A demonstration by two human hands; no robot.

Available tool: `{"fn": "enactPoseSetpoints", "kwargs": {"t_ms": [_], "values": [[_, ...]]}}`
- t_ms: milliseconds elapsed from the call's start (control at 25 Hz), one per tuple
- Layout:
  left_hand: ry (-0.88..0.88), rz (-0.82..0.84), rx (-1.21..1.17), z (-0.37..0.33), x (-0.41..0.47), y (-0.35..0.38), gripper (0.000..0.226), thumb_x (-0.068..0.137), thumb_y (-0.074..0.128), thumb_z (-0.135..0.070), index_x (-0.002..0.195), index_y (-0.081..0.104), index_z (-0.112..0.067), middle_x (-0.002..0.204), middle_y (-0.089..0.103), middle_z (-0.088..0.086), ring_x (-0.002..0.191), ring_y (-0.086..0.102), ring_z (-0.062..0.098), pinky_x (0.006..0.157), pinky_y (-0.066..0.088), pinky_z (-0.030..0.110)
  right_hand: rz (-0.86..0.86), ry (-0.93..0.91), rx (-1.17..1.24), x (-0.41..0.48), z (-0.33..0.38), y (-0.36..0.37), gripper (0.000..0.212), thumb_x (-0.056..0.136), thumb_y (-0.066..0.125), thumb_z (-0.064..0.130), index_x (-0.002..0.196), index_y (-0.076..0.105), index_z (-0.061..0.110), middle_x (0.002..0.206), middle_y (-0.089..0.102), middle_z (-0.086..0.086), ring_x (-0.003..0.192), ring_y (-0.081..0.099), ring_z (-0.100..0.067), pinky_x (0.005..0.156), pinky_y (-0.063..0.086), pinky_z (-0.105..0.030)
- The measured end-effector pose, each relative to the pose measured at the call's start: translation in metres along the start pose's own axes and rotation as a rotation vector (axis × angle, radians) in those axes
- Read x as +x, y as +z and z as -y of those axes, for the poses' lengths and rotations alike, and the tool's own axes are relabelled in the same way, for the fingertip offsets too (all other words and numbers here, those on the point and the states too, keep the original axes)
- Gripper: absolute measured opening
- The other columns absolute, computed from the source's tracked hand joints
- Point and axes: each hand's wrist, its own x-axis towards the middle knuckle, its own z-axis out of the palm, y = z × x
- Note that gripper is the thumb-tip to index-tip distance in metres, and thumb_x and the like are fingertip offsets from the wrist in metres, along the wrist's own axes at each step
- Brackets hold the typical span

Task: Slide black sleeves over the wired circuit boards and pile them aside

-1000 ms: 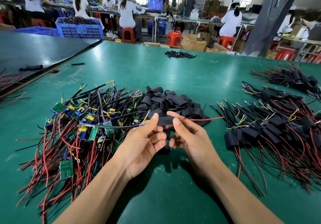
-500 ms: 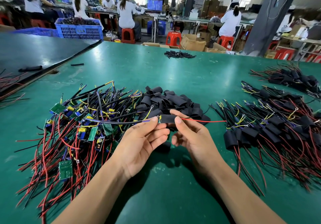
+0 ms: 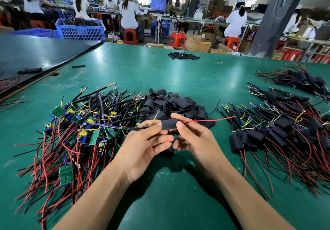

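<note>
just above the surface [image 3: 160, 72], at its near middle, the sleeve [image 3: 169, 124] is held flat between both hands, its long axis running left to right. the left hand [image 3: 142, 144] has its grip closed on the sleeve's left end, thumb on top and fingers beneath, where the black cable [image 3: 125, 127] and a yellow ring lead [image 3: 155, 116] come out. the right hand [image 3: 194, 140] pinches the right end between thumb and forefinger, and the red wire [image 3: 209, 121] pokes out past it to the right. no board shows at either mouth, so it is probably seated inside, though that cannot be seen. the done pile [image 3: 285, 131] lies well off to the right, roughly along the line of the sleeve's axis and the red wire, so the right hand is the nearer one to carry it over. the bare boards [image 3: 80, 131] lie to the left and the spare sleeves [image 3: 175, 103] just behind the hands. a second ago the thumbs nearly met over the sleeve and hid most of it; now they are parted to its two ends and its whole length shows. half a second ago the hold looked much as it does now, with the red wire's tip a little lower.
</note>
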Motion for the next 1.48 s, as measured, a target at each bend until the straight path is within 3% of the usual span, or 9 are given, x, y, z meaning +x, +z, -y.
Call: {"fn": "enactPoseSetpoints", "kwargs": {"t_ms": [200, 280, 480, 600, 760, 1040, 1240, 1400, 1480], "values": [[0.189, -0.076, 0.219, 0.004, 0.0, -0.002, 0.011, 0.094, 0.062, -0.011, 0.096, 0.068, -0.002, 0.083, 0.071, 0.017, 0.065, 0.068, 0.025, 0.06, 0.057, 0.027, -0.043, 0.105, 0.039, 0.001, -0.003, -0.001, 0.036, 0.079, 0.073, 0.036, 0.111, 0.074, 0.02, 0.091, 0.07, -0.006, 0.058, 0.059, -0.017, 0.056, 0.047, -0.023], [0.227, -0.053, 0.321, 0.005, 0.0, -0.003, 0.019, 0.095, 0.061, -0.012, 0.101, 0.068, 0.005, 0.082, 0.069, 0.02, 0.065, 0.063, 0.025, 0.056, 0.052, 0.026, -0.008, 0.178, 0.041, 0.0, -0.003, 0.002, 0.03, 0.076, 0.075, 0.042, 0.094, 0.075, 0.019, 0.085, 0.071, -0.009, 0.053, 0.056, -0.015, 0.051, 0.044, -0.023], [0.19, -0.042, 0.375, 0.004, -0.001, -0.001, 0.015, 0.096, 0.059, -0.013, 0.086, 0.066, -0.006, 0.067, 0.057, 0.004, 0.05, 0.044, 0.017, 0.048, 0.031, 0.025, 0.109, 0.424, 0.029, -0.004, 0.005, 0.008, 0.057, 0.07, 0.068, 0.076, 0.062, 0.056, 0.021, 0.053, 0.046, -0.001, 0.042, 0.037, -0.013, 0.041, 0.026, -0.022], [0.143, 0.01, 0.328, 0.004, -0.001, 0.0, 0.02, 0.096, 0.059, -0.018, 0.083, 0.062, -0.004, 0.072, 0.056, 0.013, 0.047, 0.043, 0.015, 0.046, 0.029, 0.023, 0.188, 0.498, 0.129, -0.008, 0.011, 0.014, 0.054, 0.075, 0.059, 0.072, 0.062, 0.047, 0.021, 0.052, 0.037, 0.002, 0.041, 0.028, -0.012, 0.041, 0.02, -0.023], [0.142, 0.03, 0.32, 0.005, 0.0, 0.0, 0.028, 0.09, 0.061, -0.036, 0.087, 0.072, -0.01, 0.075, 0.062, 0.008, 0.049, 0.045, 0.014, 0.048, 0.03, 0.023, 0.008, 0.39, 0.347, -0.007, 0.016, 0.025, 0.04, 0.079, 0.057, 0.052, 0.059, 0.051, 0.018, 0.052, 0.036, 0.0, 0.042, 0.028, -0.014, 0.044, 0.022, -0.025], [0.195, -0.152, 0.446, 0.012, 0.007, -0.01, 0.016, 0.097, 0.059, -0.014, 0.089, 0.072, -0.007, 0.065, 0.062, 0.0, 0.042, 0.041, 0.012, 0.04, 0.028, 0.018, -0.514, 0.127, 0.967, 0.004, 0.023, -0.029, 0.053, 0.099, 0.037, 0.055, 0.072, 0.059, 0.015, 0.066, 0.052, -0.001, 0.042, 0.035, -0.014, 0.044, 0.029, -0.02], [0.205, -0.183, 0.522, 0.014, 0.007, -0.011, 0.013, 0.096, 0.061, -0.011, 0.088, 0.07, -0.006, 0.063, 0.061, -0.002, 0.04, 0.041, 0.012, 0.04, 0.029, 0.019, -0.623, 0.179, 0.91, 0.007, 0.012, -0.038, 0.059, 0.094, 0.041, 0.066, 0.084, 0.062, 0.012, 0.071, 0.058, -0.003, 0.045, 0.038, -0.014, 0.05, 0.029, -0.024], [0.343, -0.279, 0.824, 0.015, 0.006, -0.015, 0.012, 0.091, 0.068, -0.015, 0.08, 0.072, -0.02, 0.06, 0.063, -0.01, 0.045, 0.048, 0.006, 0.054, 0.04, 0.023, -0.717, 0.181, 0.76, 0.01, 0.01, -0.041, 0.052, 0.099, 0.04, 0.058, 0.098, 0.062, 0.011, 0.074, 0.056, -0.004, 0.048, 0.041, -0.014, 0.046, 0.033, -0.022], [0.403, -0.331, 0.967, 0.016, 0.005, -0.015, 0.01, 0.089, 0.068, -0.017, 0.08, 0.073, -0.021, 0.061, 0.065, -0.012, 0.048, 0.053, -0.001, 0.056, 0.041, 0.014, -0.784, 0.167, 0.633, 0.013, 0.008, -0.041, 0.043, 0.102, 0.041, 0.05, 0.103, 0.061, 0.012, 0.075, 0.056, -0.002, 0.048, 0.042, -0.013, 0.045, 0.035, -0.021]]}}
